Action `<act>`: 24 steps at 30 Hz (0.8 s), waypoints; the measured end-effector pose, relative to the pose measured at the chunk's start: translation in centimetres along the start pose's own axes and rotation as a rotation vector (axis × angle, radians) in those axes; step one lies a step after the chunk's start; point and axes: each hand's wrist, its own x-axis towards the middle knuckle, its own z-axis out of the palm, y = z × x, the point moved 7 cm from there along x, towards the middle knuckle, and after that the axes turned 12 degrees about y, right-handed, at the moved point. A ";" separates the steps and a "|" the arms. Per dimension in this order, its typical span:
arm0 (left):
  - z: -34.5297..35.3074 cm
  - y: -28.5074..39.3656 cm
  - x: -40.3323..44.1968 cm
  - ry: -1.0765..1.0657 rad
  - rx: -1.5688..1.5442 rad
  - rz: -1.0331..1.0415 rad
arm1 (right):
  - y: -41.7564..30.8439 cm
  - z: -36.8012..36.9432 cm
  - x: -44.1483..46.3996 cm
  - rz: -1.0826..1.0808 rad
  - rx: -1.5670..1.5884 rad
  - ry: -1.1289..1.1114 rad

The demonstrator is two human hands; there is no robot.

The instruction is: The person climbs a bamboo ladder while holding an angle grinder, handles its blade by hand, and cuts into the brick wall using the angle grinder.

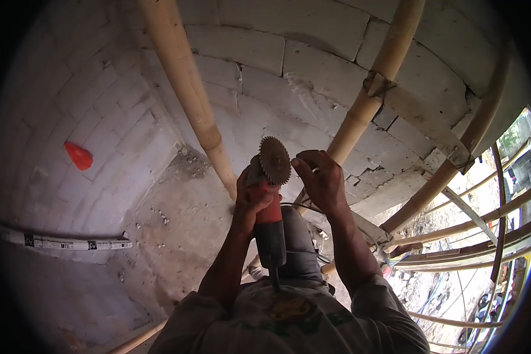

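A red and black angle grinder [269, 221] is held upright in front of my chest, its cord end toward my shirt. Fitted at its top is a round toothed saw blade [275, 160]. My left hand [252, 192] is wrapped around the grinder's red body just below the blade. To the right of the blade is my right hand [320, 177], with its fingers curled and the thumb and fingertips close to the blade's toothed edge. Whether those fingertips touch the blade or pinch something small cannot be made out.
Bamboo poles [194, 97] stand before the block wall [324, 35], some tied together. A red object [78, 156] is on the left wall, above a long white pipe [71, 241]. Rubble lies on the floor [180, 236]. Scaffolding [454, 236] frames an opening at right.
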 end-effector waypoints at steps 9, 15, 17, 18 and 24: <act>0.4 0.6 -0.5 0.007 -0.033 0.023 | 2.2 4.3 0.4 0.187 -0.076 -0.210; 0.0 -0.1 0.0 0.017 0.024 0.075 | 2.2 4.3 0.4 0.118 -0.047 -0.190; 0.5 0.1 0.2 0.006 0.014 0.049 | 2.4 4.3 0.5 0.027 -0.089 -0.159; 0.8 0.3 0.4 0.000 0.009 0.039 | 2.3 4.2 0.7 -0.021 -0.110 -0.143; 1.7 1.4 0.9 -0.032 0.005 0.032 | 1.7 3.6 1.7 -0.083 0.116 -0.221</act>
